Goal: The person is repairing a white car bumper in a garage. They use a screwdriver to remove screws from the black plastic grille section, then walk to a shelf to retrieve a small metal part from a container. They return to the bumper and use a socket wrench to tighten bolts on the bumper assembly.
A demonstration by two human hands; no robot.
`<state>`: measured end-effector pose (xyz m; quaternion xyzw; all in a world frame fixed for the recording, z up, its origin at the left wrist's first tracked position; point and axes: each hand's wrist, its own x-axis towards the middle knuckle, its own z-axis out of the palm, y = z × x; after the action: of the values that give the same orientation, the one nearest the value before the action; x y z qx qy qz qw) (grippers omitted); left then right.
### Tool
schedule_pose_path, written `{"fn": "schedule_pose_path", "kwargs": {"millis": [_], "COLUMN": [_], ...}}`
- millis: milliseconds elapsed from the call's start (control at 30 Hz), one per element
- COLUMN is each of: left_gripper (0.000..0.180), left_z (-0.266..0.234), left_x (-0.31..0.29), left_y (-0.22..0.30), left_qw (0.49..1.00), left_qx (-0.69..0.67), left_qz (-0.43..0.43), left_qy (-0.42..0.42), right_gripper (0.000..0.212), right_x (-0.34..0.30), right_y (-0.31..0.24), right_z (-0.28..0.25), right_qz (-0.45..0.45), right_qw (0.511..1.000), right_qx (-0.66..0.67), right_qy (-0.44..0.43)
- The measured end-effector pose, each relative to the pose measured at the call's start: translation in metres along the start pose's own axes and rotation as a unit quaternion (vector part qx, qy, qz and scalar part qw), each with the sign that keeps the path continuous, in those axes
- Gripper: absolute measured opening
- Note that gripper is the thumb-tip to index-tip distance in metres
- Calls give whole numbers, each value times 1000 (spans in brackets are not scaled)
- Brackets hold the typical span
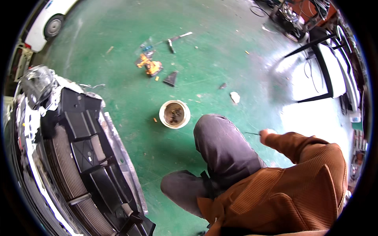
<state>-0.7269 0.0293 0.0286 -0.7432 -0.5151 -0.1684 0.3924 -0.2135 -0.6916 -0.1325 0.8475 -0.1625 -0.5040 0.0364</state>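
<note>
My right hand (267,135) reaches out beside my right knee, its fingers closed round a thin dark rod (252,133). The rod's tip points left toward my knee; the end inside the hand is hidden, so its kind cannot be made out. My left hand does not show. Left of my bent knee, a round white bucket (162,115) stands on the floor with brown matter and small bits inside. To my left is the stripped front end of a car, with black plastic panels (104,185) over a finned radiator (67,157).
On the green floor ahead lie a yellow-orange power tool (150,67), a hammer-like tool (171,45), a black plastic piece (171,78) and a crumpled white scrap (235,97). A black-legged stand (325,70) is at the right, a white car (45,25) at the far left.
</note>
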Motion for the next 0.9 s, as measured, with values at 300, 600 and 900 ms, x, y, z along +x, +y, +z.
{"fn": "schedule_pose_path", "kwargs": {"millis": [300, 600, 900], "left_gripper": [110, 100, 90], "left_z": [-109, -290, -416], "left_x": [-17, -42, 100], "left_y": [45, 127, 321], "left_qw": [953, 691, 455], "left_qx": [-95, -306, -371], "left_qz": [150, 235, 444], "left_qy": [-244, -611, -677], "right_gripper": [30, 32, 37], "right_x": [-20, -161, -489], "right_y": [-34, 60, 298], "right_z": [-16, 115, 238], "right_qz": [36, -23, 308], "right_qw": [995, 959, 775], "right_qx": [96, 282, 551], "right_qy": [-16, 35, 24]}}
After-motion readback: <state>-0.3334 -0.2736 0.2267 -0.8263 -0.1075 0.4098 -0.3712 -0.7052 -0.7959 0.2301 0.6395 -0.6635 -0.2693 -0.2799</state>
